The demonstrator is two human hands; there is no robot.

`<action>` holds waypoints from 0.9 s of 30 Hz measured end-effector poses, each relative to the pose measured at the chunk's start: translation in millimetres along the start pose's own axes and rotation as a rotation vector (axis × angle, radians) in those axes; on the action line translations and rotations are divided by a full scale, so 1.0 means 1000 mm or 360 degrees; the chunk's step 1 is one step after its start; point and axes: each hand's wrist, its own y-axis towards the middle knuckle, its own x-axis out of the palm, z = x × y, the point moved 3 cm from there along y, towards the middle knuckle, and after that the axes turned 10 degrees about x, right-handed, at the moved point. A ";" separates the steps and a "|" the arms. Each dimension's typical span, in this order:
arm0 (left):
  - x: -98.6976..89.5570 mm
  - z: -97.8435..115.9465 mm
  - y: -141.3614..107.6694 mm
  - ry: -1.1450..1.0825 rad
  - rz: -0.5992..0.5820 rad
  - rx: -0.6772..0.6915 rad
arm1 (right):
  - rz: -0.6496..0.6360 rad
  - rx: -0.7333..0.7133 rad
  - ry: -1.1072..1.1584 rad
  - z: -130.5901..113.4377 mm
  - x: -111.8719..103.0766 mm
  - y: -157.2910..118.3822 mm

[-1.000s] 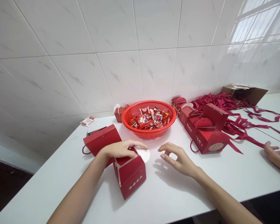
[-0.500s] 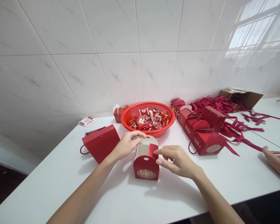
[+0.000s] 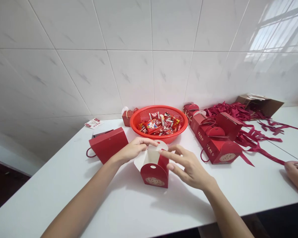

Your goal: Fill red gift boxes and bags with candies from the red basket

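Note:
A small red gift box point(image 3: 154, 176) stands upright on the table in front of me, white inside, with a round label on its near face. Its top is open, and a white-lined flap leans outward at the left. At the far rounded flap, my left hand point(image 3: 132, 150) stretches its index finger along the edge; its thumb is hidden. My right hand point(image 3: 188, 168) is at the box's right side, fingers apart, with the index finger reaching over the right flap. Neither hand is wrapped round the box. Just behind stands a red plastic basket point(image 3: 159, 137) of wrapped candies point(image 3: 161, 124).
A red bag-like box point(image 3: 109, 143) with a cord handle lies left of my hands. Several red boxes point(image 3: 213, 145) stand at the right, before a heap of red ribbons point(image 3: 228, 109) and a cardboard box point(image 3: 268, 105). Another person's hand point(image 3: 296, 172) is at the right edge.
The box's left flap has swung outward to the left, exposing more of the white inside. My left index finger reaches further along the far flap. The view has shifted slightly.

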 end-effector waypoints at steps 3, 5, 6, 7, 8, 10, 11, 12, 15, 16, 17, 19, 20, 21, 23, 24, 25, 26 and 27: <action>0.001 -0.001 -0.003 0.0037 -0.0111 -0.0159 | -0.0087 -0.0041 0.0011 -0.003 0.006 -0.001; 0.002 0.000 -0.004 0.0114 -0.0157 -0.0184 | -0.0019 0.0052 0.0092 0.002 0.005 -0.002; 0.003 0.001 -0.005 0.0152 -0.0180 -0.0179 | 0.0048 0.0118 0.0154 0.006 0.004 -0.003; 0.003 0.001 -0.006 0.0178 -0.0208 -0.0169 | 0.0118 0.0191 0.0212 0.011 0.001 -0.004; 0.003 0.001 -0.006 0.0194 -0.0237 -0.0156 | 0.0169 0.0263 0.0248 0.016 -0.002 -0.005; 0.003 0.001 -0.006 0.0210 -0.0280 -0.0114 | 0.0161 0.0382 0.0244 0.025 -0.005 -0.006; 0.003 0.001 -0.006 0.0215 -0.0294 -0.0086 | 0.0110 0.0431 0.0221 0.028 -0.005 -0.007; 0.002 0.001 -0.005 0.0220 -0.0308 -0.0058 | 0.0050 0.0473 0.0200 0.031 -0.006 -0.007; 0.001 0.002 -0.006 0.0252 -0.0379 -0.0005 | -0.0064 0.0549 0.0198 0.035 -0.007 -0.009; 0.000 0.003 -0.008 0.0269 -0.0407 -0.0011 | -0.0082 0.0556 0.0216 0.036 -0.008 -0.009; 0.000 0.003 -0.009 0.0292 -0.0433 -0.0022 | -0.0106 0.0553 0.0238 0.036 -0.009 -0.010; -0.001 0.005 -0.013 0.0329 -0.0496 -0.0028 | -0.0189 0.0535 0.0278 0.036 -0.011 -0.011; -0.001 0.006 -0.014 0.0330 -0.0536 -0.0016 | -0.0238 0.0526 0.0279 0.036 -0.012 -0.012; -0.001 0.007 -0.016 0.0319 -0.0586 0.0003 | -0.0282 0.0522 0.0261 0.036 -0.012 -0.013; 0.000 0.009 -0.018 0.0287 -0.0694 0.0017 | -0.0340 0.0519 0.0197 0.037 -0.013 -0.013; 0.000 0.009 -0.018 0.0279 -0.0747 0.0004 | -0.0346 0.0510 0.0169 0.037 -0.012 -0.013; 0.000 0.009 -0.018 0.0281 -0.0793 -0.0015 | -0.0333 0.0493 0.0145 0.037 -0.011 -0.013; -0.001 0.008 -0.017 0.0288 -0.0828 -0.0032 | -0.0303 0.0473 0.0121 0.038 -0.010 -0.013; -0.002 0.007 -0.016 0.0295 -0.0849 -0.0044 | -0.0263 0.0457 0.0090 0.040 -0.008 -0.012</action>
